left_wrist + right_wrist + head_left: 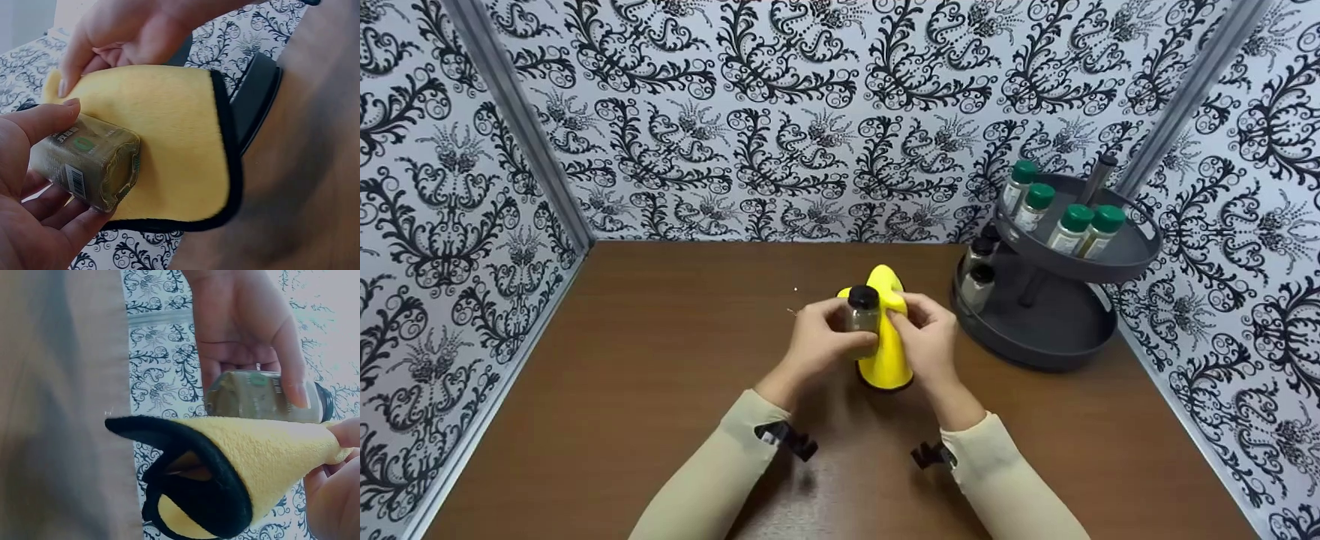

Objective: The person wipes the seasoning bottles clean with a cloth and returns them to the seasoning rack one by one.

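My left hand (823, 334) grips a clear spice jar (864, 319) with a black lid, thumb on one side and fingers round the other. In the left wrist view the jar (90, 160) is tilted, its label and barcode showing and its base toward the camera. Pinched near its top by my right hand (928, 334), a yellow cloth (887, 360) with black edging hangs down in folds. The cloth (270, 450) lies right against the jar's side in the right wrist view. Both hands are above the table, close together.
To the right stands a dark grey two-tier round rack (1054, 356). Green-capped jars (1071, 229) are on its upper tier, black-capped jars (979, 285) on the lower. Small pale specks (793, 310) lie on the brown table (675, 322). Patterned walls (780, 112) enclose the back and sides.
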{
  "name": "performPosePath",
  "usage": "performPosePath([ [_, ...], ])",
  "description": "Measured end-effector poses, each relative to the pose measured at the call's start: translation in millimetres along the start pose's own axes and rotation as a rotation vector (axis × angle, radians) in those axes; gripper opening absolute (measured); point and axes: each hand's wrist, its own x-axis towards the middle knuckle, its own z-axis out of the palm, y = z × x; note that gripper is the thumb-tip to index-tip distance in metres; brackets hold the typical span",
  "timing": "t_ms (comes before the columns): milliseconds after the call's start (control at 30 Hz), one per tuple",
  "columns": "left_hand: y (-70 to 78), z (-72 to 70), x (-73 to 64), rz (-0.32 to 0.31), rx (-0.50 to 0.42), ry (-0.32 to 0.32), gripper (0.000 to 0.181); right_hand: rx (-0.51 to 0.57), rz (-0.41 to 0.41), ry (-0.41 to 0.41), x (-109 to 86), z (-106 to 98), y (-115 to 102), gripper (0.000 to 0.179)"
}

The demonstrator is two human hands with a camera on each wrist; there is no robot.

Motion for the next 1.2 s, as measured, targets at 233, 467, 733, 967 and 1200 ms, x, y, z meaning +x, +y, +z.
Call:
performPosePath([
  [233,-5.6,8.5,-1.9,-0.001,0.032,-0.032,0.034,0.053,-0.046,0.055,2.2,-4.3,-4.3,0.020],
  [467,-10.5,11.8,-1.3,0.002,0.037,-0.060,0.033,0.095,-0.104,0.071,3.7,-4.8,-5.3,0.019],
  [733,-9.3,10.4,-2.5,0.002,0.033,-0.063,0.032,0.071,-0.127,0.067,3.6,-4.0,-0.8,0.018],
  [967,-5.7,10.3,-3.8,0.012,0.034,-0.070,0.035,0.066,-0.124,0.068,4.1,-3.1,2.3,0.019],
  [1200,-1.5,9.5,-4.8,0.007,0.018,-0.053,0.033,0.024,-0.126,0.050,2.3,-2.3,1.2,0.017],
])
